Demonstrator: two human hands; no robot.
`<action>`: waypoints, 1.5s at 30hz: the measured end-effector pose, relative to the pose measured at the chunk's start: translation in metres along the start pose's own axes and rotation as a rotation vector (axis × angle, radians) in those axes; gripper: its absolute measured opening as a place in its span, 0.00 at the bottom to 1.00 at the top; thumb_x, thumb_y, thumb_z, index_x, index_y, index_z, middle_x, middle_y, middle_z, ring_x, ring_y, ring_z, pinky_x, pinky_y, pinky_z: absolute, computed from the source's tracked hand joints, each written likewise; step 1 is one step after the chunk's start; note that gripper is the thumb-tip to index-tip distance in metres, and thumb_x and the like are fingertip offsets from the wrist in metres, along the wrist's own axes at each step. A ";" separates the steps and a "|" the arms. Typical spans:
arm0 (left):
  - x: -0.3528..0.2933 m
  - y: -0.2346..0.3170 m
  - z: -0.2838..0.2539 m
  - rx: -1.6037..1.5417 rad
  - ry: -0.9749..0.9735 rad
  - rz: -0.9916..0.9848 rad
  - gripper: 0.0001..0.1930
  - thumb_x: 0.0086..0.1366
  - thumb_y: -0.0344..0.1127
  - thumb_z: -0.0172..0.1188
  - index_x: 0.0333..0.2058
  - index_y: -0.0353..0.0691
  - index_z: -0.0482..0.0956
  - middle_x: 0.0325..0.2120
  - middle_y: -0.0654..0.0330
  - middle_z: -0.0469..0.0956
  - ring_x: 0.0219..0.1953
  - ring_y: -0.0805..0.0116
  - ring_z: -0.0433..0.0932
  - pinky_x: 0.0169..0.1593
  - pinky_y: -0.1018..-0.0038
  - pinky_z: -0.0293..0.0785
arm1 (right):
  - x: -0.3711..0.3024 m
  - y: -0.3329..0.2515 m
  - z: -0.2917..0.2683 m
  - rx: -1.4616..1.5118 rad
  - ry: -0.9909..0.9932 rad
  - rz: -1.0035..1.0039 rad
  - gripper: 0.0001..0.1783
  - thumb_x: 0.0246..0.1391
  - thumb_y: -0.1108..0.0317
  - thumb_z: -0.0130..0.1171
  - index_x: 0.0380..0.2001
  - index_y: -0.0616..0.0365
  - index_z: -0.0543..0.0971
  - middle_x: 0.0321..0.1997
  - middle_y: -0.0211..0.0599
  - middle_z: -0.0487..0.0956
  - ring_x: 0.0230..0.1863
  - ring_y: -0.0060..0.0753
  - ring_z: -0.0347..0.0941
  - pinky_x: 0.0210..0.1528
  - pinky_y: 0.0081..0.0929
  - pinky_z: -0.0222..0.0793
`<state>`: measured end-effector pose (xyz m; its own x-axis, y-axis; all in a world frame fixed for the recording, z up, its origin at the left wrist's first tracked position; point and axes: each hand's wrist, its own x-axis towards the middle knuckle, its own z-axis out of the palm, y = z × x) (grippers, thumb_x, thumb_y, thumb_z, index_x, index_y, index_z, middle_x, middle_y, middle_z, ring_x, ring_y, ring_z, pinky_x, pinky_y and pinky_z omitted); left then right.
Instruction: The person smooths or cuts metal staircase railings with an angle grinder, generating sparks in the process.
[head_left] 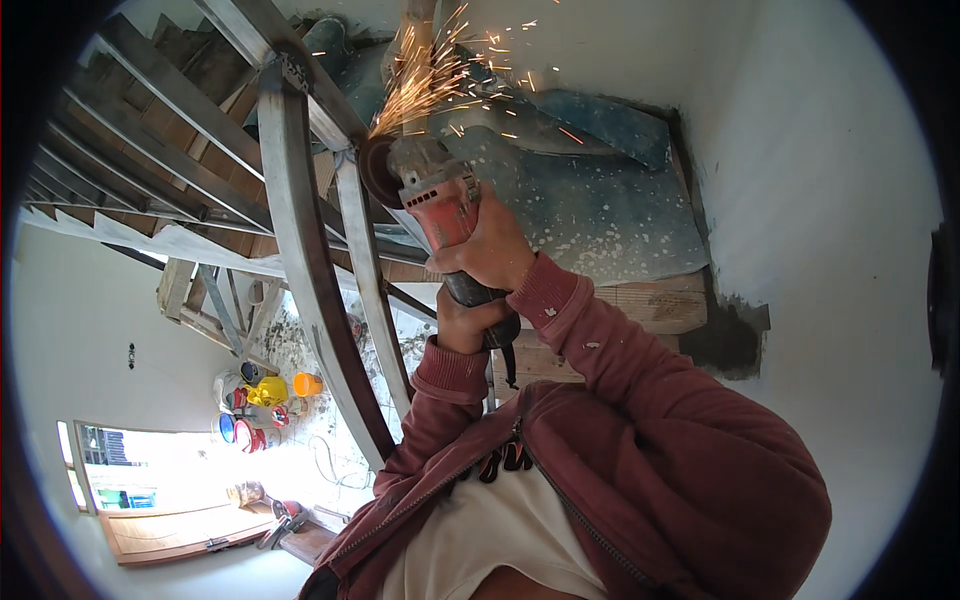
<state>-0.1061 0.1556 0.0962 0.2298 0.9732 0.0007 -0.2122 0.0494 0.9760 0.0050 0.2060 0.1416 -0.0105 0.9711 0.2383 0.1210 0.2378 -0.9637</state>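
Observation:
Both my hands are closed on a red and black angle grinder, held upright in front of me. My right hand wraps round its red body, close behind the metal head. Lower down, my left hand grips the dark rear end. The grinder's disc is at the joint of a bare steel railing, where a slim upright meets the upper rail. A spray of orange sparks flies up and away from that spot. Exact contact of disc and steel is partly hidden by the sparks.
A curved steel post and railing bars stand left. A dusty, white-speckled sheet covers the landing beside wooden boards. Walls close in on the right. Far below lie a floor with buckets and a wooden trestle.

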 end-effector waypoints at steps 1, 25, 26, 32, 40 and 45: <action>-0.001 -0.002 0.001 -0.016 0.005 -0.004 0.27 0.39 0.27 0.65 0.44 0.30 0.72 0.36 0.56 0.79 0.37 0.64 0.80 0.41 0.72 0.76 | -0.002 0.001 -0.001 0.003 -0.002 0.010 0.48 0.20 0.65 0.76 0.49 0.68 0.64 0.44 0.48 0.74 0.45 0.43 0.73 0.51 0.32 0.68; -0.001 0.002 0.001 -0.001 0.008 -0.007 0.25 0.39 0.27 0.65 0.41 0.30 0.74 0.35 0.56 0.79 0.35 0.65 0.80 0.39 0.72 0.76 | -0.002 -0.013 -0.004 -0.062 -0.005 0.039 0.49 0.21 0.63 0.76 0.49 0.68 0.63 0.45 0.49 0.74 0.45 0.45 0.73 0.50 0.33 0.68; 0.000 0.001 0.000 0.013 -0.009 -0.005 0.25 0.39 0.27 0.65 0.42 0.30 0.74 0.35 0.56 0.79 0.35 0.65 0.80 0.39 0.72 0.76 | -0.001 -0.007 -0.002 -0.063 -0.006 0.035 0.49 0.21 0.63 0.76 0.49 0.68 0.63 0.45 0.49 0.74 0.45 0.45 0.73 0.50 0.33 0.68; 0.002 0.003 -0.004 -0.004 -0.010 -0.038 0.26 0.39 0.27 0.66 0.42 0.30 0.73 0.35 0.56 0.79 0.36 0.65 0.80 0.40 0.71 0.76 | -0.002 -0.012 -0.001 -0.073 0.005 0.040 0.49 0.20 0.64 0.76 0.49 0.68 0.63 0.45 0.49 0.73 0.47 0.44 0.73 0.51 0.32 0.68; -0.001 0.001 -0.001 -0.043 -0.014 -0.019 0.27 0.39 0.27 0.65 0.43 0.30 0.73 0.35 0.55 0.79 0.37 0.64 0.80 0.41 0.71 0.76 | -0.002 -0.006 0.000 -0.071 0.003 0.014 0.48 0.20 0.65 0.76 0.49 0.68 0.63 0.44 0.48 0.74 0.46 0.43 0.73 0.51 0.32 0.67; 0.000 -0.001 -0.001 -0.008 -0.012 0.010 0.26 0.40 0.26 0.65 0.43 0.29 0.73 0.36 0.55 0.79 0.37 0.65 0.80 0.41 0.71 0.76 | -0.001 -0.003 -0.001 -0.046 0.000 0.026 0.48 0.21 0.65 0.76 0.50 0.68 0.64 0.45 0.47 0.74 0.47 0.43 0.73 0.52 0.32 0.67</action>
<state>-0.1064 0.1559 0.0955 0.2392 0.9709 0.0135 -0.2225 0.0413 0.9740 0.0052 0.2046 0.1439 -0.0069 0.9769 0.2136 0.1666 0.2117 -0.9630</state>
